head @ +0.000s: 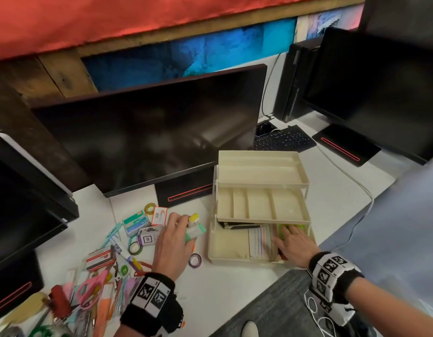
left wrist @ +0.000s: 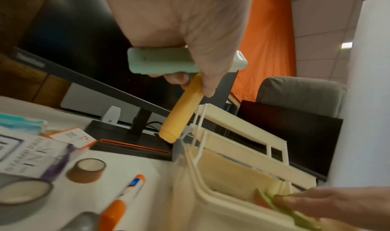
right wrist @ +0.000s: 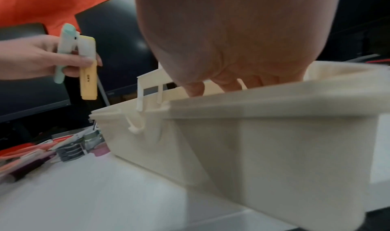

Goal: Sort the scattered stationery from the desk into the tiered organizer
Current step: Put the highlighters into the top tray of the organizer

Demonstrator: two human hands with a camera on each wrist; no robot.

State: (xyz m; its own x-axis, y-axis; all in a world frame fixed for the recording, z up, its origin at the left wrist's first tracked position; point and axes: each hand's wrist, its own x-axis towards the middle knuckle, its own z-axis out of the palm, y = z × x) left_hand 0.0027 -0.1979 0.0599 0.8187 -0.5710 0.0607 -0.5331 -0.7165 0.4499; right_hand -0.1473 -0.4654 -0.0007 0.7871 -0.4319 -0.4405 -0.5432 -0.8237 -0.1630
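Observation:
The cream tiered organizer (head: 261, 184) stands on the white desk with its three trays stepped open. My left hand (head: 186, 229) hovers just left of it and grips two highlighters together, a mint one (head: 195, 231) (left wrist: 162, 61) (right wrist: 63, 51) and a yellow one (head: 193, 218) (left wrist: 181, 116) (right wrist: 88, 77). My right hand (head: 293, 242) (right wrist: 232, 42) reaches into the bottom tray (head: 227, 244), its fingers lying flat on a green item (head: 282, 231) (left wrist: 280, 206) at the tray's right end. Lined cards (head: 259, 242) lie beside it in the tray.
Scattered stationery covers the desk to the left: pink scissors (head: 91, 288), tape rolls (head: 194, 260) (left wrist: 86, 169), small boxes (head: 135, 223), an orange-capped marker (left wrist: 118, 206). A black monitor (head: 149, 132) stands behind, its base (head: 184, 193) close to the organizer. The desk's front edge meets grey carpet (head: 271, 305).

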